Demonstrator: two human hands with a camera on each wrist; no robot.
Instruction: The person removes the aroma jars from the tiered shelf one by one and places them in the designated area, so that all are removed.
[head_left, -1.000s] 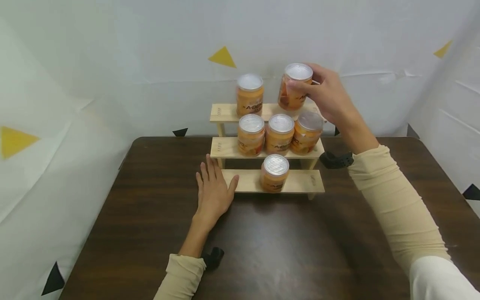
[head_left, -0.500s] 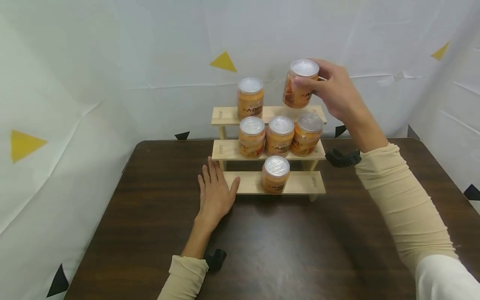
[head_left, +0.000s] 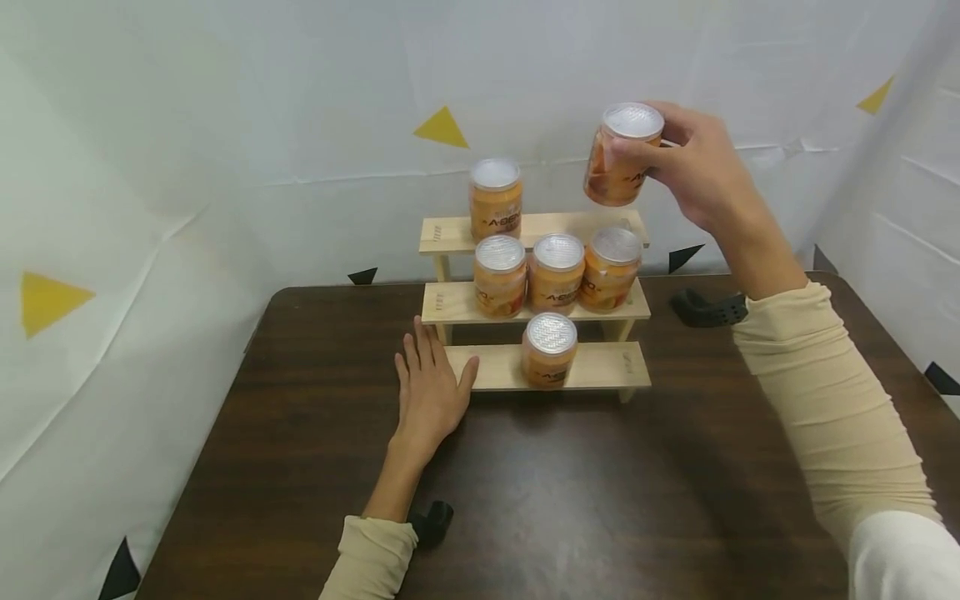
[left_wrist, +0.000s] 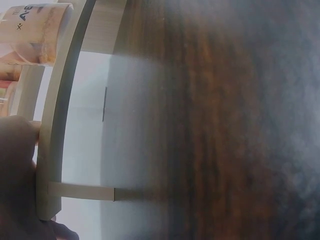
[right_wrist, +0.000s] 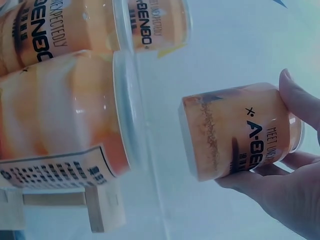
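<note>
Head view: right hand (head_left: 697, 172) grips a jar (head_left: 613, 175) aloft; left hand (head_left: 432, 387), spread, touches the bottom shelf (head_left: 495, 367).

Six lidded jars (head_left: 500, 277), three wooden shelf boards (head_left: 491, 367), three yellow triangles (head_left: 442, 128), one dark table (head_left: 540, 483)

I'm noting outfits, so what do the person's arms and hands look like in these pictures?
The left hand and right hand are ungloved. The left sleeve and right sleeve are beige and creased, with a white sleeve above the right one. The left wrist gadget and right wrist gadget are black.
</note>
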